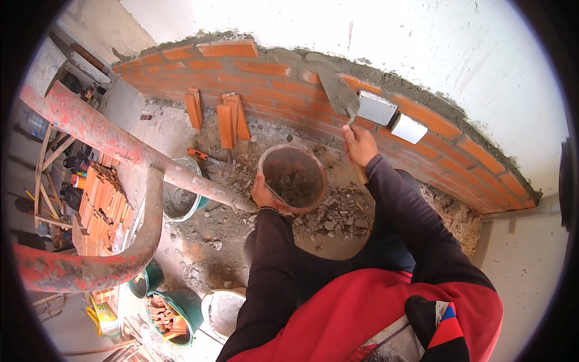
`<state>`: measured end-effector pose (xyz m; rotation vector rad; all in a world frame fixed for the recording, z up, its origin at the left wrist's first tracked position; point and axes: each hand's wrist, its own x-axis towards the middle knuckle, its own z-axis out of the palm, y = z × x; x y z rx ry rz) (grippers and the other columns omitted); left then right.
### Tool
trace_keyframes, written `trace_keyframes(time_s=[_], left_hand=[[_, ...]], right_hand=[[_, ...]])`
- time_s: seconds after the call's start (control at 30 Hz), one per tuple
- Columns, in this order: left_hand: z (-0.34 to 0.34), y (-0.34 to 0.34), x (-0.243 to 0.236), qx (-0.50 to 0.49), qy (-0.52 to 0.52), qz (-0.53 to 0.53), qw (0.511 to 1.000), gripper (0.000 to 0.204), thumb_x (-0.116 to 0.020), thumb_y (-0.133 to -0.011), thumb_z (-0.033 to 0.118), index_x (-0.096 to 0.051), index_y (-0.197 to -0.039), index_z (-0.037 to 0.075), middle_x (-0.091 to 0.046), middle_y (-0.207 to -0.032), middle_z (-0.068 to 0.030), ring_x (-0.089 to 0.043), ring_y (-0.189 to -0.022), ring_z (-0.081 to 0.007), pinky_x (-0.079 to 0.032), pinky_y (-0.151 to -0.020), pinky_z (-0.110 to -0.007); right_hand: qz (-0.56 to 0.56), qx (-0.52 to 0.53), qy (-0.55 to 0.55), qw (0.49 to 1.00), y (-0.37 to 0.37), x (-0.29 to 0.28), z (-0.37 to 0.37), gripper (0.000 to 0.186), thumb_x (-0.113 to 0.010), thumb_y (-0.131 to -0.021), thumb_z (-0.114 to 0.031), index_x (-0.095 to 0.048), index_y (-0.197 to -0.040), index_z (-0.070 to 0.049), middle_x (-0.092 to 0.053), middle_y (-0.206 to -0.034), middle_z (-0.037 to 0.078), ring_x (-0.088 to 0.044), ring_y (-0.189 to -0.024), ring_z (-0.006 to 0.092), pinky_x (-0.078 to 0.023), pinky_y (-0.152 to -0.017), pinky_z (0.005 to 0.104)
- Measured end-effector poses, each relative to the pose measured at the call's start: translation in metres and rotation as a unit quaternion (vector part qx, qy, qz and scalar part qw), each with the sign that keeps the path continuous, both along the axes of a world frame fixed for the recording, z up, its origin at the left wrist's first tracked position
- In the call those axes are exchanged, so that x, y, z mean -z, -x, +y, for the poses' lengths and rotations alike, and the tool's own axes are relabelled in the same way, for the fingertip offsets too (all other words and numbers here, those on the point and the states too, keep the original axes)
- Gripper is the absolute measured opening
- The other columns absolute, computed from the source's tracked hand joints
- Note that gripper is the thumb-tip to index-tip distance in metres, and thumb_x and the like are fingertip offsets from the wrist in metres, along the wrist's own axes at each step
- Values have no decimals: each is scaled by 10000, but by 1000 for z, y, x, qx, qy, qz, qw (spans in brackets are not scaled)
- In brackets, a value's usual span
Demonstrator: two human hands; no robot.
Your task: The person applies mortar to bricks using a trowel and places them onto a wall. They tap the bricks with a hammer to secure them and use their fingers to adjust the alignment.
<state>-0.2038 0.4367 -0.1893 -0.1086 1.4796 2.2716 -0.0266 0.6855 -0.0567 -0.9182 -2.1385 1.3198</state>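
My right hand [362, 146] is closed around the wooden handle of a trowel [339, 93]. The trowel's mortar-smeared blade lies against the upper courses of a low brick wall [307, 90], just left of two white boxes [377, 108] that stick out of the bricks. Grey mortar runs along the wall's top edge. My left hand [263, 194] grips the left rim of a reddish-brown bucket [321, 193], its fingers partly hidden. Dark grey mortar sits in the bottom of that bucket.
Loose bricks [227, 123] lean on the wall's foot. A hammer [197, 154] lies on rubble near a mortar-filled green bucket [202, 202]. Red, paint-worn pipes [114, 133] cross the left side. Beyond are a brick stack [99, 202] and a green bucket of brick pieces [192, 301].
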Motion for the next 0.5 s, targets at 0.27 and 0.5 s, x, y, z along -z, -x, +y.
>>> trace_keyframes(time_s=[0.27,0.5], left_hand=[[-4,2,8,-13,45,35,998,515,-548,-960,274,-509,-1338,-74,-551,-1332,-149,-529,-1208,-252,-372,-1025,-346],[-2,3,9,-27,59,42,997,516,-543,-960,302,-541,-1304,-82,-548,-1344,-167,-514,-1236,-259,-360,-1041,-359]], right_hand=[[69,-1,297,952,-45,-38,-17,374,-439,-1017,-369,-529,-860,-42,-489,-638,42,-494,-456,142,-435,-418,310],[-62,-88,115,987,-42,-106,-25,367,-431,-1010,-336,-541,-889,-8,-513,-607,65,-542,-474,156,-466,-461,331]])
